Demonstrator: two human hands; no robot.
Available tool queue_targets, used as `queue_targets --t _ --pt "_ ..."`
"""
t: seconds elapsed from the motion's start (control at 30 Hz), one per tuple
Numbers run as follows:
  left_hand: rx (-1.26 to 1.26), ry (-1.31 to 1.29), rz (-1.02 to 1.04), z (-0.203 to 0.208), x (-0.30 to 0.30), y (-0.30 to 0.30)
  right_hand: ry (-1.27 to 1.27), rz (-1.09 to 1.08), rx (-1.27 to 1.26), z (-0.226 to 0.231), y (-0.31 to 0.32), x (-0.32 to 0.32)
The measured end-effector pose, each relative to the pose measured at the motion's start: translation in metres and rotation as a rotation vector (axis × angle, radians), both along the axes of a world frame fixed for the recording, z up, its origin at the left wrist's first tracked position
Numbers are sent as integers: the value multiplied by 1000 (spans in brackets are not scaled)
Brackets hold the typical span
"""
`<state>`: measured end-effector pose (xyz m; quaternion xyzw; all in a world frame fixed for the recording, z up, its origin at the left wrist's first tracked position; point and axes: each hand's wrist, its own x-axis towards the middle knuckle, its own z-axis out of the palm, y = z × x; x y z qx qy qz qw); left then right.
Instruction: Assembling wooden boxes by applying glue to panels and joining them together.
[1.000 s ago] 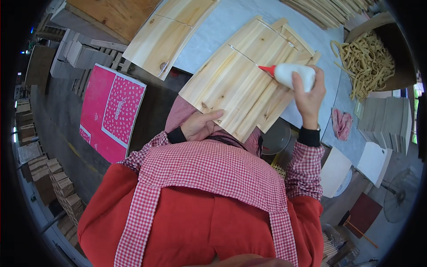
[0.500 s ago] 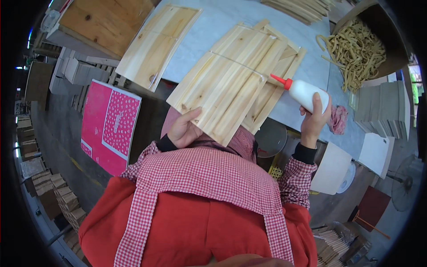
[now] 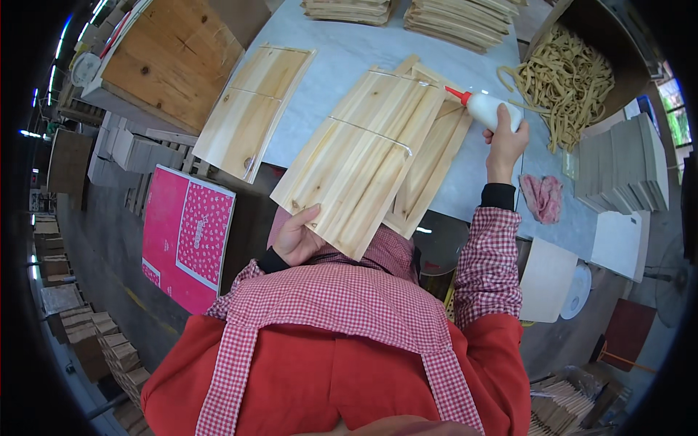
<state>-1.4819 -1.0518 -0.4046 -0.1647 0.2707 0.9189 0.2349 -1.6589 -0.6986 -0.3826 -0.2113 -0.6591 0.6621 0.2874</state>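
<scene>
My left hand grips the near left corner of a pale wooden panel, thumb on top and fingers underneath. Two thin shiny lines run across this panel. It rests tilted over a wooden frame, whose right side shows beyond the panel. Wrapped around a white squeeze bottle with a red nozzle is my right hand. The red tip points left, close to the panel's far right corner; whether it touches cannot be made out.
Another wooden panel lies left on the pale table. Stacked wooden slats stand at the back. A box of curled strips is at the far right, beside a pink cloth and stacked grey boards. A pink box stands left.
My right hand has moved the bottle farther away along the panel, from near the middle line to the far line's right end. My left hand keeps its hold. The whole view has shifted slightly.
</scene>
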Motion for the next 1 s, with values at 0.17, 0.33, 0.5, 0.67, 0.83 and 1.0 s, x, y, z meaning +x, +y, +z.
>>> queue_targets --t 0.17,0.33,0.5,0.67,0.83,1.0 --pt "62 -26 10 -6 -1 -4 -39 92 13 9 -2 20" --pt "68 2 41 -8 -14 -4 -19 202 -29 20 -22 61" --pt "60 70 32 -1 -39 -4 -13 300 -19 29 -42 99" --pt "178 65 42 -4 -57 -10 -59 422 17 41 -67 142" --pt "149 79 54 -7 -61 -10 -97 526 15 47 -70 162" --pt "134 110 55 1 -63 -4 -22 372 29 40 -70 148"
